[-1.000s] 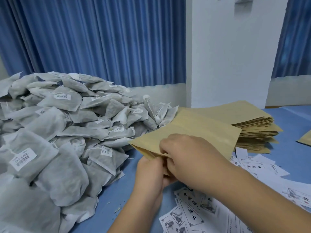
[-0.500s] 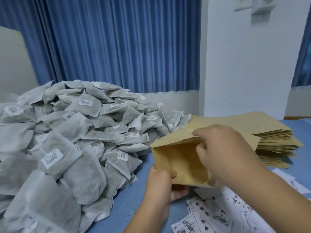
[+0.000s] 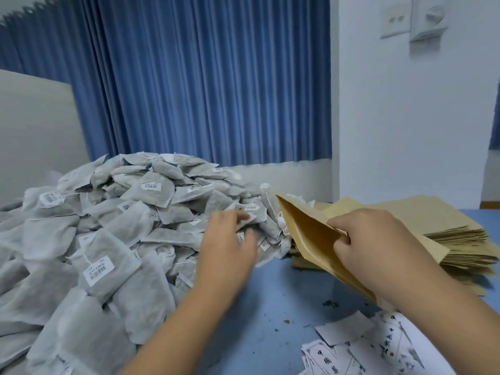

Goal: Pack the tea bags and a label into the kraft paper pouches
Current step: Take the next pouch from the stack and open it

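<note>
A big heap of grey tea bags (image 3: 113,239) with small barcode stickers covers the left of the blue table. My right hand (image 3: 370,239) pinches the upper lip of one kraft paper pouch (image 3: 308,236), holding it tilted with its mouth open toward the heap. My left hand (image 3: 230,239) is over the heap's right edge, blurred, fingers spread and touching tea bags; whether it grips one is unclear. Printed white labels (image 3: 378,347) lie loose at the lower right.
A thick stack of flat kraft pouches (image 3: 438,226) sits behind my right hand. Bare blue table (image 3: 270,307) with tea crumbs lies between my arms. Blue curtains and a white wall stand behind the table.
My left hand let go of the pouch's lower edge and moved left to the tea bag heap. My right hand keeps the pouch, now tilted with its mouth open.
</note>
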{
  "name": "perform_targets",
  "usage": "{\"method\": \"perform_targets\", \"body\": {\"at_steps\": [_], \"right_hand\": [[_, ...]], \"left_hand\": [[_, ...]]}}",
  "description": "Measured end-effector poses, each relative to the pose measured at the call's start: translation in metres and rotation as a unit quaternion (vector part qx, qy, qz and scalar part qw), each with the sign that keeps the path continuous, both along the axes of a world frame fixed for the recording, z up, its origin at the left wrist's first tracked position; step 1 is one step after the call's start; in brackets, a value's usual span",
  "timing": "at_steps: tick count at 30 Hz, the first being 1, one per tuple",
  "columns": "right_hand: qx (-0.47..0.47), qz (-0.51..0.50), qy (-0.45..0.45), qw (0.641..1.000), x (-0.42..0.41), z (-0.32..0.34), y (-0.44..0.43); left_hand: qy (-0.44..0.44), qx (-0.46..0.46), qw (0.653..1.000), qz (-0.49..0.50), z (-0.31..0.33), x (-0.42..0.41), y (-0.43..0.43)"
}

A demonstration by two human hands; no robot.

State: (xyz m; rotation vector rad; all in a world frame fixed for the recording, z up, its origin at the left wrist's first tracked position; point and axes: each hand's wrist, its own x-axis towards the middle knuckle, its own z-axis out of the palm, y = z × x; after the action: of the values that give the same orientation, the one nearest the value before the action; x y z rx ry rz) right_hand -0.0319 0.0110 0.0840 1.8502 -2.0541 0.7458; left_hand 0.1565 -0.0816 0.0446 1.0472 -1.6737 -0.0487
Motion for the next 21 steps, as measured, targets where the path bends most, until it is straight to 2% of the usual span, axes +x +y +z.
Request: {"method": "perform_targets", "body": {"at_steps": [3,6,7,10,12,14,15,21], "right_hand": [[0.015,0.0,-0.01,1.0,-0.004,-0.001,-0.004],[0.02,-0.004,-0.014,1.0,-0.007,-0.004,-0.005],[0.02,-0.005,-0.013,1.0,-0.008,-0.005,-0.006],[0.014,-0.007,-0.011,1.0,-0.013,-0.005,-0.008],[0.011,-0.009,-0.012,1.0,-0.016,-0.006,-0.009],[0.012,-0.008,-0.012,1.0,-0.017,-0.007,-0.01],[0.012,-0.007,-0.011,1.0,-0.017,-0.008,-0.011],[0.01,-0.002,-0.006,1.0,-0.019,-0.01,-0.013]], "left_hand": [[-0.179,-0.085,0.972,0.124,0.033,0.022,-0.045],[-0.402,-0.024,0.888,0.222,0.059,0.038,-0.087],[-0.437,0.02,0.867,0.239,0.066,0.042,-0.097],[-0.414,0.144,0.867,0.236,0.077,0.046,-0.117],[-0.443,0.165,0.851,0.228,0.076,0.046,-0.124],[-0.49,0.143,0.828,0.233,0.071,0.047,-0.128],[-0.494,0.122,0.827,0.239,0.069,0.048,-0.13],[-0.416,0.063,0.88,0.219,0.063,0.06,-0.132]]}}
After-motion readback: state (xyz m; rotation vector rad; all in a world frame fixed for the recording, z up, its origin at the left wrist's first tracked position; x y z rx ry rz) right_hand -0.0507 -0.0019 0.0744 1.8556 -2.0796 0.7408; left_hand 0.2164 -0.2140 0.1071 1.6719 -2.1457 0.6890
